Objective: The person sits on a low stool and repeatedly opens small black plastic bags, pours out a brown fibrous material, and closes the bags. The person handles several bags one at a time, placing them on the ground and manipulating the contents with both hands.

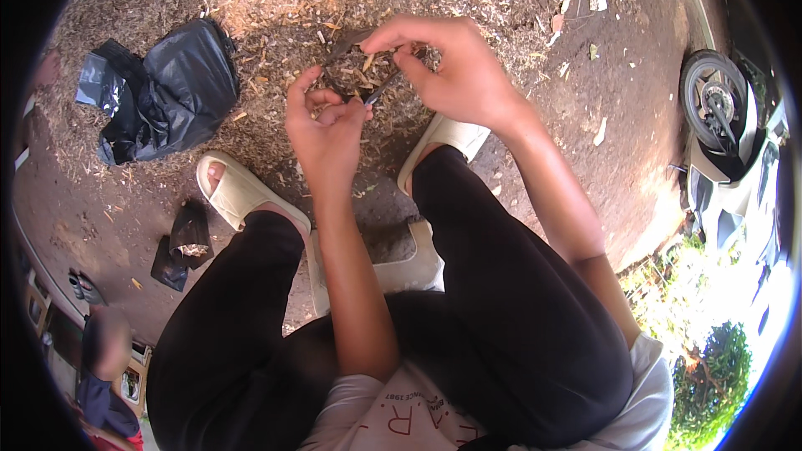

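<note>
Both my hands are raised over the wood shavings in front of my feet, each pinching a dark, thin-edged loop (386,85) that looks like the mouth of a small black plastic bag. My left hand (327,138) grips its near left side, fingers curled and thumb up. From the right, my right hand (468,75) pinches the far right part of the edge between thumb and fingers. Pale shavings show inside the loop; whether they lie in it or on the ground behind, I cannot tell.
A large black plastic bag (188,83) lies at left on the shavings (284,0). Two small black bags (190,230) stand near my left slipper (251,192), one filled. A low stool (393,274) is between my legs. A motorcycle (718,134) is at right, a person (109,367) lower left.
</note>
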The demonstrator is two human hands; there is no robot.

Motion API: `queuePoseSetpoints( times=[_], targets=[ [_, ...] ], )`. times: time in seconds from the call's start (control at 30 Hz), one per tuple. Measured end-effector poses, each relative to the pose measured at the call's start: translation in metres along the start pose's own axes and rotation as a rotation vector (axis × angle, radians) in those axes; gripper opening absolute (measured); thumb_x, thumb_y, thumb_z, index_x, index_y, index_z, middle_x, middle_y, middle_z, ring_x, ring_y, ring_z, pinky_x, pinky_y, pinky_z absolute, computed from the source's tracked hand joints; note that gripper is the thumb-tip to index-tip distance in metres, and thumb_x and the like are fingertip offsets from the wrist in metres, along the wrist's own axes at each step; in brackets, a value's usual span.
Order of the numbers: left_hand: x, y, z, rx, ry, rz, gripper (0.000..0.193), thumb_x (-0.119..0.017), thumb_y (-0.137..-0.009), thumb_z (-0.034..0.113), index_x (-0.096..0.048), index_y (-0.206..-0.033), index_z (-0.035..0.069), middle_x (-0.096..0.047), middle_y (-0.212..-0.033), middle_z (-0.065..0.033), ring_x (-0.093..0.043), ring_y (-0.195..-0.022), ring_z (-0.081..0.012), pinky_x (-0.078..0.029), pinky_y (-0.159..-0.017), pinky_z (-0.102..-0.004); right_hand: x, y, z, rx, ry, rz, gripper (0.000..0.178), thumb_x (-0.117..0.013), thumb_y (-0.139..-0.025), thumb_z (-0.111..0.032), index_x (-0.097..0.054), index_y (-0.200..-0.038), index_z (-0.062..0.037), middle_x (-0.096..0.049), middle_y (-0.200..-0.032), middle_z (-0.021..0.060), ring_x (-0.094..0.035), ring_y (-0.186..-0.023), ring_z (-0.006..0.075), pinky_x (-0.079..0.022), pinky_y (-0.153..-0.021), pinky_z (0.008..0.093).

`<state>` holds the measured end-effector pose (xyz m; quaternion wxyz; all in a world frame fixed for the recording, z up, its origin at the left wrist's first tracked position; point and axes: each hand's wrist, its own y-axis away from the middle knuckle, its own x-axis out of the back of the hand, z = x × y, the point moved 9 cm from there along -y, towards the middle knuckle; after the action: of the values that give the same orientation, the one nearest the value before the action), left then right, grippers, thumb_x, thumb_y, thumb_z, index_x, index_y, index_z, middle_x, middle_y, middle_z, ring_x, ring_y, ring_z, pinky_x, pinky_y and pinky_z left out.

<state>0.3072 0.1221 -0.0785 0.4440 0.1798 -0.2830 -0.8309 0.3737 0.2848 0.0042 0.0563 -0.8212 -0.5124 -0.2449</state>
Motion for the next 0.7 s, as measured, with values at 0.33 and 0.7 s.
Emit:
queuePoseSetpoints(
  times=[0.33, 0.7],
  targets=[
    [0.001, 0.001, 0.000, -0.001, 0.005, 0.016, 0.060, -0.064, -0.080, -0.017, -0.047, -0.137, -0.005, -0.049, -0.097, -0.0071, -0.069, -0.073, -0.0183, -0.060, -0.065, -0.0294, 0.009, -0.054, 0.044, 0.146, 0.429, 0.050, 0.041, -0.071, -0.090, -0.014, -0.067, -0.131, -0.0191, -0.058, -0.144, 0.0173, -0.056, -0.134, 0.0347, -0.048, -0.110, 0.0446],
    [0.001, 0.000, 0.002, -0.023, -0.059, 0.014, 0.057, -0.061, -0.083, -0.017, -0.048, -0.137, -0.007, -0.051, -0.093, -0.0064, -0.071, -0.074, -0.0223, -0.064, -0.070, -0.0331, -0.067, -0.097, 0.097, 0.019, 0.861, -0.235, 0.058, -0.079, -0.086, -0.030, -0.058, -0.141, -0.0293, -0.048, -0.153, 0.0180, -0.056, -0.132, 0.0389, -0.053, -0.104, 0.0473]
  ],
)
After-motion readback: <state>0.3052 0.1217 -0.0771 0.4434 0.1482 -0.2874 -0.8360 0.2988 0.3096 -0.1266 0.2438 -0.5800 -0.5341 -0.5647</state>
